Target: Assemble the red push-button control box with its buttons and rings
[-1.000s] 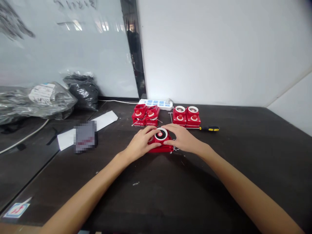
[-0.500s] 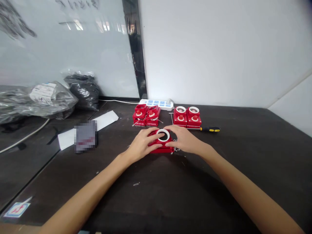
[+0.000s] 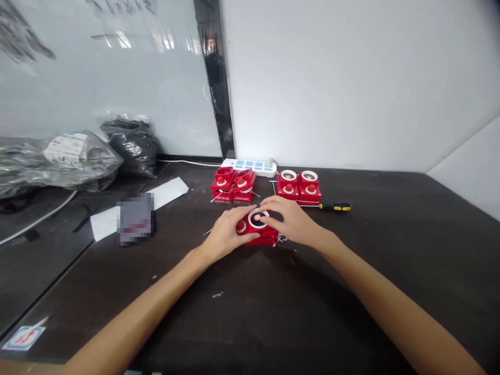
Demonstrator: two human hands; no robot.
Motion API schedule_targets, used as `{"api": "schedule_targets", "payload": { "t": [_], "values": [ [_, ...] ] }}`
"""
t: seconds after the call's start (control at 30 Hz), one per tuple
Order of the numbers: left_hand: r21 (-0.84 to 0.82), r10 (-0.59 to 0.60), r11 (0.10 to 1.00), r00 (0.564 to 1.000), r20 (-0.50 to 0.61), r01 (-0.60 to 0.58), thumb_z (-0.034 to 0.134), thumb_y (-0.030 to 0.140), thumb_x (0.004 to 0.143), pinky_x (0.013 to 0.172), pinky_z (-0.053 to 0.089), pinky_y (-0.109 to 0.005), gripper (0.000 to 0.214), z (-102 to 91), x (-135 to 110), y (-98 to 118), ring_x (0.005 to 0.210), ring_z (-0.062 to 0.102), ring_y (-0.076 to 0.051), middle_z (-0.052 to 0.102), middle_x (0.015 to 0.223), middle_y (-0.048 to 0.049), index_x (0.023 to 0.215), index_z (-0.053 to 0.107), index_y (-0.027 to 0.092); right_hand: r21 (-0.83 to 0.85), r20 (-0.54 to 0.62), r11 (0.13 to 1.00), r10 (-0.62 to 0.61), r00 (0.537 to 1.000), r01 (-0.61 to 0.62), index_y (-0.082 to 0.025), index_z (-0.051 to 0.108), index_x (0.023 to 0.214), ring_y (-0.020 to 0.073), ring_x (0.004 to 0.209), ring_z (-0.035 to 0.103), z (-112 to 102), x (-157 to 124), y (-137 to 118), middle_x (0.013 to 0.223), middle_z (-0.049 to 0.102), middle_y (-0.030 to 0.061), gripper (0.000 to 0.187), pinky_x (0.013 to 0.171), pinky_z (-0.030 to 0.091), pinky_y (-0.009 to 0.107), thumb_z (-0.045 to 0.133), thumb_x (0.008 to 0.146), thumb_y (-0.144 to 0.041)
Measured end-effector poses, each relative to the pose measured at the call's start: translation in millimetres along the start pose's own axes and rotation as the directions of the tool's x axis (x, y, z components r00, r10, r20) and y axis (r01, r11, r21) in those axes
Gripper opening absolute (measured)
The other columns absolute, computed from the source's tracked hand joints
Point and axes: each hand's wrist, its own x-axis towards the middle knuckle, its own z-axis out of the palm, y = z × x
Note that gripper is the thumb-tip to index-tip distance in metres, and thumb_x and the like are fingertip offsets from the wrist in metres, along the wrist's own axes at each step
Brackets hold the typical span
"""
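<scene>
A red box with a white ring and a red button in its round top opening (image 3: 258,229) lies on the dark table (image 3: 273,307) in front of me. My left hand (image 3: 224,233) grips its left side, thumb along the front edge. My right hand (image 3: 291,221) lies over its right side, with a fingertip at the white ring. Both hands are closed around the box.
Behind the box stand two pairs of like red units (image 3: 233,183) (image 3: 299,185), a white power strip (image 3: 250,165) and a yellow-handled screwdriver (image 3: 335,207). To the left lie white paper (image 3: 164,194), a blurred dark card (image 3: 136,217) and plastic bags (image 3: 58,159).
My fingers shifted on the red box: the right fingertip moved onto the white ring, and the red button shows in the opening again, where it looked dark half a second ago.
</scene>
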Motion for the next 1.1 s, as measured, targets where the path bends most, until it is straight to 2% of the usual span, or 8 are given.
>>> {"api": "schedule_targets", "payload": {
  "t": [0.1, 0.2, 0.37, 0.5, 0.63, 0.93, 1.1],
  "values": [
    [0.036, 0.009, 0.999, 1.000, -0.029, -0.008, 0.075, 0.045, 0.079, 0.098, 0.046, -0.044, 0.072, 0.7, -1, 0, 0.112, 0.060, -0.026, 0.063, 0.128, -0.0062, 0.142, 0.044, 0.028, -0.084, -0.003, 0.995, 0.046, 0.999, -0.046, -0.020, 0.074, 0.095, 0.0213, 0.097, 0.062, 5, 6, -2, 0.108, 0.065, 0.0086, 0.014, 0.090, 0.049, 0.040, 0.062, 0.089, -0.026],
    [0.073, 0.078, 0.995, 0.996, -0.050, -0.074, 0.074, 0.044, 0.080, 0.097, 0.045, -0.044, 0.072, -0.6, -1, -1, 0.112, 0.059, -0.026, 0.063, 0.128, -0.0064, 0.143, 0.042, 0.029, -0.165, 0.037, 0.984, 0.075, 0.996, -0.068, -0.020, 0.075, 0.090, 0.0230, 0.096, 0.060, 7, 14, -6, 0.108, 0.062, 0.0088, 0.010, 0.087, 0.048, 0.040, 0.070, 0.082, -0.023],
    [0.098, 0.159, 0.983, 0.987, -0.027, -0.155, 0.072, 0.044, 0.082, 0.099, 0.042, -0.044, 0.073, -5.4, 2, -4, 0.115, 0.058, -0.027, 0.060, 0.133, -0.0077, 0.145, 0.040, 0.029, -0.249, 0.110, 0.968, -0.016, 0.994, 0.043, -0.017, 0.073, 0.085, 0.0256, 0.100, 0.056, 5, 20, -9, 0.106, 0.061, 0.0108, 0.010, 0.087, 0.043, 0.043, 0.063, 0.086, -0.018],
    [0.074, 0.165, 0.984, 0.986, 0.002, -0.165, 0.073, 0.044, 0.081, 0.102, 0.039, -0.043, 0.075, -8.1, 4, -4, 0.118, 0.057, -0.027, 0.056, 0.141, -0.0065, 0.145, 0.038, 0.029, -0.234, 0.110, 0.969, -0.050, 0.993, 0.075, -0.015, 0.072, 0.086, 0.0250, 0.102, 0.057, 4, 17, -9, 0.108, 0.060, 0.0112, 0.013, 0.088, 0.041, 0.042, 0.060, 0.089, -0.018],
    [0.045, 0.126, 0.991, 0.992, 0.007, -0.126, 0.074, 0.045, 0.079, 0.103, 0.037, -0.042, 0.073, -8.5, 4, -3, 0.120, 0.057, -0.027, 0.057, 0.139, -0.0074, 0.141, 0.040, 0.026, -0.219, 0.110, 0.973, -0.048, 0.993, 0.072, -0.014, 0.071, 0.088, 0.0237, 0.103, 0.058, 3, 15, -9, 0.110, 0.060, 0.0107, 0.013, 0.088, 0.040, 0.040, 0.058, 0.090, -0.017],
    [0.010, 0.089, 0.996, 0.995, 0.049, -0.090, 0.075, 0.045, 0.077, 0.098, 0.039, -0.042, 0.054, -11.5, 8, 0, 0.106, 0.061, -0.026, 0.067, 0.119, -0.0041, 0.122, 0.055, 0.024, -0.209, 0.117, 0.975, -0.055, 0.992, 0.079, -0.016, 0.071, 0.084, 0.0220, 0.098, 0.057, -1, 15, -15, 0.108, 0.058, 0.0094, 0.016, 0.087, 0.041, 0.039, 0.056, 0.089, -0.017],
    [0.013, 0.069, 0.997, 0.996, 0.055, -0.070, 0.073, 0.049, 0.077, 0.095, 0.042, -0.042, 0.050, -12.6, 7, 2, 0.096, 0.062, -0.024, 0.068, 0.109, -0.0033, 0.119, 0.058, 0.023, -0.137, 0.106, 0.989, -0.043, 0.993, 0.057, -0.015, 0.070, 0.078, 0.0185, 0.087, 0.057, 1, 14, -13, 0.104, 0.056, 0.0083, 0.018, 0.079, 0.046, 0.035, 0.055, 0.088, -0.016]
  ]
}}
